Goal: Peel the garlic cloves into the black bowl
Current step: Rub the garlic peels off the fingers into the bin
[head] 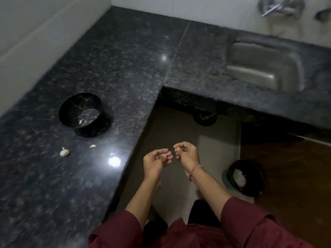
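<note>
Left hand and right hand close together, held off bench front edge, over floor; probably so skin falls by bin. Left pinches garlic clove; right curled, grip unclear. Garlic head and loose clove near front edge. Black bowl behind, peeled bits inside. Dark speckled L-shaped stone; sink at far right corner.

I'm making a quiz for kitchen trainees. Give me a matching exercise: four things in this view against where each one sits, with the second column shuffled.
Things
1. black bowl
2. garlic bulb
3. steel sink
4. black bin

Places
A. on the floor, white scraps inside
B. on the left stretch of the counter, pale pieces inside
C. sunk into the counter, far right
D. loose on the counter, nearer than the bowl

Pairs: 1-B, 2-D, 3-C, 4-A
</note>
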